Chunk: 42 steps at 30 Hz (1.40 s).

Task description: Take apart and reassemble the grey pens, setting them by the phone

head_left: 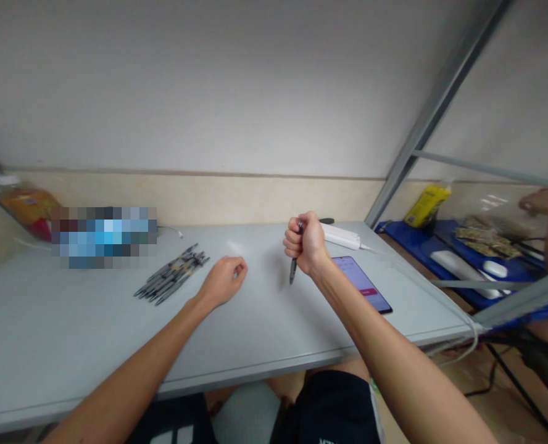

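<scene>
My right hand (304,242) is closed in a fist round a dark pen (293,269), held upright above the grey table (70,345), its tip pointing down. My left hand (224,280) rests on the table with fingers curled; something small may be pinched at its fingertips, too small to name. To the left of that hand, a pile of several dark grey pens (172,275) lies on the table.
A phone (361,283) with a lit screen lies to the right of my right wrist. Behind it sits a white power adapter (343,237) with a cable. A blurred-out object (102,237) stands at the back left. Another person's hand (545,203) works at a neighbouring blue-topped table (440,237) at the right.
</scene>
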Motion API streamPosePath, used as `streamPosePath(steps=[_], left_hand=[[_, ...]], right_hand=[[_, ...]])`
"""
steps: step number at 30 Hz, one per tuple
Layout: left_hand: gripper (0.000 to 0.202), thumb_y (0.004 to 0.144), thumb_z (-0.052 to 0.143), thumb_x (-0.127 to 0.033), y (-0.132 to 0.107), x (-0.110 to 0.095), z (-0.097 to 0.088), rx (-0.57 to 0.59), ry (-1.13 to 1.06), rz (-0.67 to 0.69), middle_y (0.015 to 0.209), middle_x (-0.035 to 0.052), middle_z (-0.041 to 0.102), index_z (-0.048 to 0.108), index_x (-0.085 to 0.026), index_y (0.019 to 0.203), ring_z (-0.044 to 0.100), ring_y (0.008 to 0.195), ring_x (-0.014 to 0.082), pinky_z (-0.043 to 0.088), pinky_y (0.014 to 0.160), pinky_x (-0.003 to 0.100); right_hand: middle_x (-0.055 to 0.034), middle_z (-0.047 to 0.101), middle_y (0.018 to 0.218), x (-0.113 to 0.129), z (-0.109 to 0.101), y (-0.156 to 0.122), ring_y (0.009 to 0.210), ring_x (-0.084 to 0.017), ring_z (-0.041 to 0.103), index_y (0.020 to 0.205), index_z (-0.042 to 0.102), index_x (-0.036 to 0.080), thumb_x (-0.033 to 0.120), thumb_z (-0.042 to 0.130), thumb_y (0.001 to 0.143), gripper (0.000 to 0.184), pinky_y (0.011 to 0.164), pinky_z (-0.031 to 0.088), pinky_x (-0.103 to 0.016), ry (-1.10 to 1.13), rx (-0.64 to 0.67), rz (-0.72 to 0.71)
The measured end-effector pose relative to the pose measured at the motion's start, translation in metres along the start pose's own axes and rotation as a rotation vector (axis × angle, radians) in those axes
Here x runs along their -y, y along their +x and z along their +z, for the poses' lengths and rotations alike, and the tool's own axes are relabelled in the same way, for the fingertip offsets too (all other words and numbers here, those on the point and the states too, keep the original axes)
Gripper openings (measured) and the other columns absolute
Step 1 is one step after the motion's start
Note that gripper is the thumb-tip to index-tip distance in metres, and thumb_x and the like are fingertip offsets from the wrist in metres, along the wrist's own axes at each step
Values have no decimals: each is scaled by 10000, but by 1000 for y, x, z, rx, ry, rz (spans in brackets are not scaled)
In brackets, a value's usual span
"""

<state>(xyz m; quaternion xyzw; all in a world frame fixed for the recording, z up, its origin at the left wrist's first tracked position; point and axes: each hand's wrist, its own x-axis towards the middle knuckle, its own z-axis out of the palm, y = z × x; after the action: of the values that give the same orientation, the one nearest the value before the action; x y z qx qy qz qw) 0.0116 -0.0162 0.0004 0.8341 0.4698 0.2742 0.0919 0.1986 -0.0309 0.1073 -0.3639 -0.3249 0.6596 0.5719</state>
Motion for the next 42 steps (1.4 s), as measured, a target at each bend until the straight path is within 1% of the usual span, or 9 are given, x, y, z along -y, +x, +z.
streamPosePath(steps=[3, 7, 12, 17, 22, 27, 32, 37, 42], left_hand=[[202, 811, 427, -216, 0, 0, 0, 1, 0, 0, 690, 32, 634, 599, -178, 713, 554, 704, 168, 400, 692, 290], [206, 815, 423, -218, 0, 0, 0, 5, -5, -3, 690, 34, 636, 603, -176, 722, 554, 707, 171, 404, 696, 294], [193, 801, 439, -206, 0, 1, 0, -1, -14, -8, 683, 33, 633, 612, -177, 719, 549, 702, 170, 401, 690, 293], [196, 807, 430, -201, 0, 2, 0, 1, -14, 5, 687, 34, 630, 604, -175, 720, 546, 706, 169, 399, 694, 294], [199, 806, 432, -207, 0, 0, -1, 5, -14, -4, 686, 36, 631, 609, -177, 718, 541, 705, 172, 399, 682, 294], [205, 807, 429, -208, 0, -1, -1, 11, -14, -15, 681, 33, 630, 614, -178, 725, 541, 701, 169, 402, 686, 295], [194, 816, 424, -200, 0, 2, -1, 6, 22, 9, 696, 38, 621, 598, -183, 732, 536, 723, 182, 406, 706, 307], [196, 813, 421, -196, -1, 2, -9, -78, 275, -62, 872, 89, 609, 599, -171, 889, 508, 903, 247, 395, 794, 365], [301, 783, 425, -191, -5, 2, -21, -81, 573, -283, 1032, 161, 542, 573, -155, 1043, 448, 1011, 323, 384, 768, 426]], right_hand=[[103, 124, 363, 0, 0, 0, 346, -64, 23, 536, 241, 224, 293, 318, 755, 242, 310, 42, -176, -6, -13, -2], [107, 114, 365, 0, 1, 0, 350, -62, 18, 537, 245, 225, 366, 314, 777, 287, 312, 44, -173, -15, -8, -21], [104, 120, 364, 1, 1, 0, 350, -63, 21, 536, 230, 224, 293, 320, 755, 247, 314, 41, -177, -12, -20, -2], [109, 111, 366, 1, 1, -1, 352, -59, 19, 531, 242, 226, 441, 313, 797, 350, 312, 44, -173, -11, -6, -27], [102, 119, 361, 0, 0, 0, 342, -62, 23, 528, 236, 221, 304, 317, 773, 271, 315, 35, -178, -5, -11, 0], [111, 115, 366, 1, 0, -1, 342, -54, 23, 537, 249, 225, 450, 312, 802, 353, 316, 40, -175, -9, -11, -29], [114, 136, 379, 0, -6, 4, 338, -56, 46, 563, 308, 219, 428, 308, 806, 321, 320, 59, -168, -78, -22, 13], [73, 346, 445, -17, -26, 17, 351, -75, 289, 691, 470, 195, 304, 355, 790, 187, 340, 233, -171, -377, -150, -17], [1, 503, 548, -35, -53, 20, 531, -129, 510, 640, 519, 190, 202, 457, 781, 155, 494, 373, -219, -1133, -180, -169]])
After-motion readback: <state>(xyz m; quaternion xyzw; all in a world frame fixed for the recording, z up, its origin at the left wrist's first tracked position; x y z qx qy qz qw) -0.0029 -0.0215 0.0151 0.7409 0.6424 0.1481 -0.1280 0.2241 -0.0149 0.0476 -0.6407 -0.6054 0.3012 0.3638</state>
